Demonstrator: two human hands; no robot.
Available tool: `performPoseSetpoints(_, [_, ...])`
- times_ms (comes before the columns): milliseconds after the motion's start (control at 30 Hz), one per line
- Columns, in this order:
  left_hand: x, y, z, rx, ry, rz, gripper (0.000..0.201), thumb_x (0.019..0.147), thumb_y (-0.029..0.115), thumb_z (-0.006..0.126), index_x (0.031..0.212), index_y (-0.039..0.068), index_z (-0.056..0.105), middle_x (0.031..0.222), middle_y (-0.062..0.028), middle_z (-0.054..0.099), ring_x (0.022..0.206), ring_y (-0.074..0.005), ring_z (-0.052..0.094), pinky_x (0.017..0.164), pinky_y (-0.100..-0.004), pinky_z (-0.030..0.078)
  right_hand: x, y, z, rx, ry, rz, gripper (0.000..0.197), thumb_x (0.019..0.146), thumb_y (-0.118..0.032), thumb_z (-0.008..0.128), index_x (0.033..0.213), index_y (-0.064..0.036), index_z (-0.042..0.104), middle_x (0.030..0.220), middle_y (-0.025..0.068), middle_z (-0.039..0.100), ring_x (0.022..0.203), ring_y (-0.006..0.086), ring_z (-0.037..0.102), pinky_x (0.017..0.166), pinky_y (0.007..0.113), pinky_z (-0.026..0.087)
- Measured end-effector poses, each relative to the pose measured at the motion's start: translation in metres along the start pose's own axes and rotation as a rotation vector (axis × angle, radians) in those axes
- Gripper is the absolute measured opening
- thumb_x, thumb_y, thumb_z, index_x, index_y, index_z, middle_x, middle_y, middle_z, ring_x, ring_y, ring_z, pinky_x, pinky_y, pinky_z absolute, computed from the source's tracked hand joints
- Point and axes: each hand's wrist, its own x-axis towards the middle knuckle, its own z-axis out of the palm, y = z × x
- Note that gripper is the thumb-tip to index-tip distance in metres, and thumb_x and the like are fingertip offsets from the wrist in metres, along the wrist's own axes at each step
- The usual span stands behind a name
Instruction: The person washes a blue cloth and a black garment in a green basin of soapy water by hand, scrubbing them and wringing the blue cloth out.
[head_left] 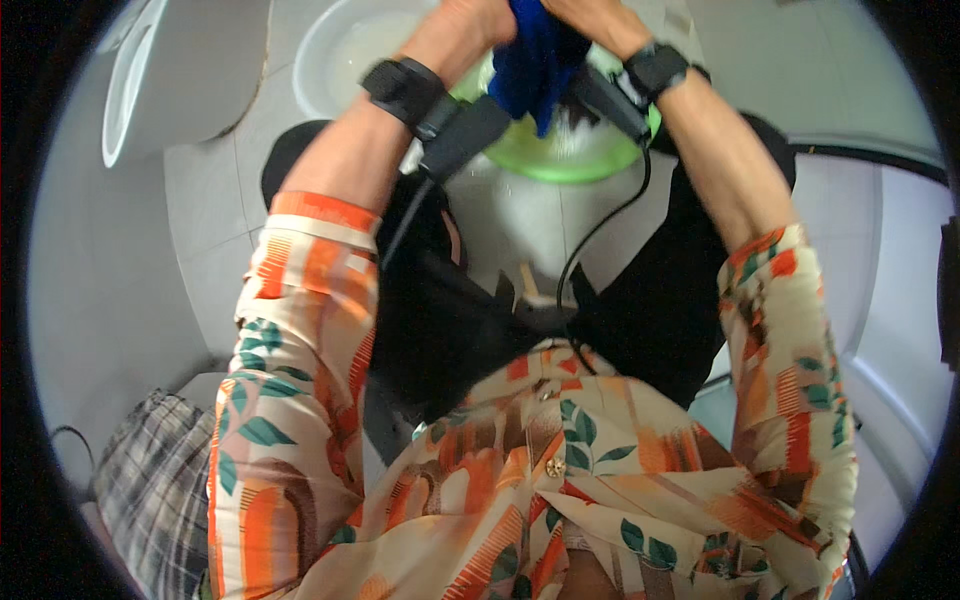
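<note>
A wet-looking dark blue cloth (532, 75) hangs between my hands at the top of the view, over a light green basin (562, 173) on the floor. My left hand (480, 18) is closed on the cloth from the left. From the right, my right hand (598, 20) is closed on it too. The picture's upper edge cuts off part of the fingers of both hands. Something dark and some pale water or suds show inside the basin below the cloth.
A white basin (305, 70) stands left of the green one on the tiled floor (205, 205). Black straps with devices (405, 92) sit on both wrists, and a cable (600, 235) runs down from the right one. Checked fabric (155, 490) lies at the lower left.
</note>
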Motion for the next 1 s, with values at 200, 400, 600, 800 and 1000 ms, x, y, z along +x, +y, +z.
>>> performPoseSetpoints(200, [-0.015,-0.002,0.017,0.084,0.121,0.102,0.037,0.094,0.038,0.035,0.101,0.009,0.056,0.097,-0.0123,0.060,0.093,-0.0279,0.057,0.081,-0.0434,0.045,0.001,-0.045,-0.015,0.279,0.115,-0.092,0.016,0.087,-0.016,0.044,0.085,-0.0022,0.051,0.074,0.0161,0.054,0.064,0.0342,0.058,0.052,0.042,0.048])
performPoseSetpoints(400, [-0.016,-0.006,0.013,0.808,-0.009,0.313,0.036,0.092,0.037,0.037,0.101,0.007,0.055,0.096,-0.0135,0.061,0.094,-0.0276,0.057,0.082,-0.0429,0.045,-0.008,0.016,0.006,-0.059,-0.051,0.068,0.018,0.088,-0.020,0.042,0.087,-0.0038,0.051,0.079,0.0172,0.058,0.065,0.0356,0.060,0.054,0.046,0.048])
performPoseSetpoints(600, [0.005,0.010,-0.046,1.357,-0.059,1.176,0.019,0.085,0.022,0.054,0.098,0.008,0.055,0.086,-0.0133,0.059,0.088,-0.0242,0.057,0.074,-0.0396,0.047,0.014,-0.040,-0.015,0.156,-0.049,0.051,0.017,0.088,-0.020,0.043,0.088,-0.0051,0.052,0.079,0.0165,0.057,0.061,0.0361,0.058,0.056,0.046,0.047])
performPoseSetpoints(800, [-0.003,-0.004,0.007,0.071,0.049,0.042,0.047,0.095,0.039,0.024,0.104,0.002,0.052,0.102,-0.0144,0.059,0.094,-0.0263,0.057,0.085,-0.0405,0.046,-0.008,0.007,0.008,0.011,0.022,0.012,0.014,0.087,-0.018,0.045,0.087,-0.0057,0.052,0.076,0.0156,0.053,0.062,0.0354,0.054,0.052,0.046,0.043])
performPoseSetpoints(1000, [0.003,0.017,-0.037,0.475,0.040,0.282,0.041,0.095,0.036,0.032,0.090,0.004,0.058,0.081,-0.0079,0.061,0.076,-0.0218,0.058,0.071,-0.0330,0.048,-0.005,-0.062,-0.027,0.269,-0.021,0.017,0.014,0.085,-0.015,0.048,0.094,-0.0043,0.051,0.079,0.0218,0.055,0.059,0.0375,0.056,0.050,0.045,0.045])
